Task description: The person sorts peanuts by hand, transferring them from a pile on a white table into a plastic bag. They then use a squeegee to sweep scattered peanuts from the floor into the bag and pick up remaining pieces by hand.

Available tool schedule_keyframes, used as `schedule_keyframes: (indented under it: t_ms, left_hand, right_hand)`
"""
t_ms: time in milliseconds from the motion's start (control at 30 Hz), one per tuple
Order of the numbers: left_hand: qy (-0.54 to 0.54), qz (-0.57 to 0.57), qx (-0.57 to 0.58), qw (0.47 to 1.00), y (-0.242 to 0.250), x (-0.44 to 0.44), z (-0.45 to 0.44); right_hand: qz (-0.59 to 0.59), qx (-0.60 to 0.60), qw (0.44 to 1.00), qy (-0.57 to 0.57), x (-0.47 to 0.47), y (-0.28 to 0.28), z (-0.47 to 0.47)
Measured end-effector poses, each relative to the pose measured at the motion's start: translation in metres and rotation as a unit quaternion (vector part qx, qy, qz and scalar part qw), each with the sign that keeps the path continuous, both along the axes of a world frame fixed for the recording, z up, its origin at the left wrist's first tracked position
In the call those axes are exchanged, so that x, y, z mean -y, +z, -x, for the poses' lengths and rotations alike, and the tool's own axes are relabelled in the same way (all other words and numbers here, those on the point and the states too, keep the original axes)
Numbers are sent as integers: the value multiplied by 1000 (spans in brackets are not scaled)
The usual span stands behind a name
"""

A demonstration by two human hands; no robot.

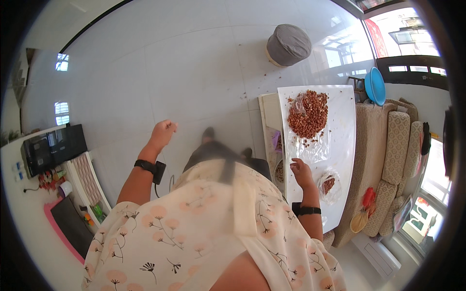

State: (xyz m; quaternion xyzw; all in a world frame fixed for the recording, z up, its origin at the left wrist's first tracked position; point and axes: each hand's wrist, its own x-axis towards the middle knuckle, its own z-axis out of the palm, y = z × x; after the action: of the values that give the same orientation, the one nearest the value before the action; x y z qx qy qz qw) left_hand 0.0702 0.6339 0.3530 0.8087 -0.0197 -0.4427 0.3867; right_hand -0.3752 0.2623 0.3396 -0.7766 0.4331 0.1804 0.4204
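Observation:
My left hand hangs over the tiled floor at the left, its fingers loosely curled; whether anything lies within them cannot be told. My right hand is at the near left edge of a white table, fingers partly bent and apart, holding nothing that shows. Beyond it a heap of reddish-brown nuts or beans lies on a clear plastic sheet, with a small piece of clear plastic on top. Right of my right hand stands an open clear plastic bag with some of the same pieces inside.
A grey fabric-covered stool stands beyond the table, with scattered bits on the floor nearby. A blue plastic basin and a cushioned sofa are along the right. Under the tabletop, a shelf holds a purple bag and a bowl.

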Motion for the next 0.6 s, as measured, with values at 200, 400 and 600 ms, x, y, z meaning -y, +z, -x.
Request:
schedule_keyframes:
  t_ms: [200, 400, 600]
  left_hand:
    - [28, 61, 18, 998, -1, 57, -48]
    - [22, 72, -35, 997, 30, 113, -56]
    - [-7, 76, -44, 996, 43, 178, -94]
  right_hand:
    - [-52, -60, 997, -24, 12, -5, -9]
    - [27, -53, 997, 44, 72, -44, -51]
    - [29, 33, 995, 89, 96, -50, -143]
